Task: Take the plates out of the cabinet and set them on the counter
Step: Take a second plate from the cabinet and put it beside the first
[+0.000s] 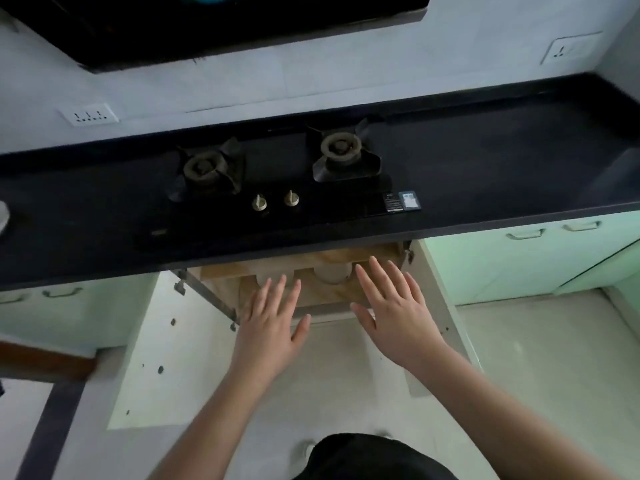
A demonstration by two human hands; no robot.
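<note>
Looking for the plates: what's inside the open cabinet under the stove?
A wooden rack holding a pale round stack, likely plates. The counter and both hands cover the rest.

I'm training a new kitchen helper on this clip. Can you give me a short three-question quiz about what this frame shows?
1. True or false: both hands are open and hold nothing.
2. How many burners does the stove have?
3. Where is the open cabinet? A) above the hood B) under the counter, below the stove C) right of the wall socket

Key:
1. True: the left hand and right hand are spread flat, empty, in front of the cabinet.
2. Two, on the stove.
3. B: it sits under the counter.
</note>
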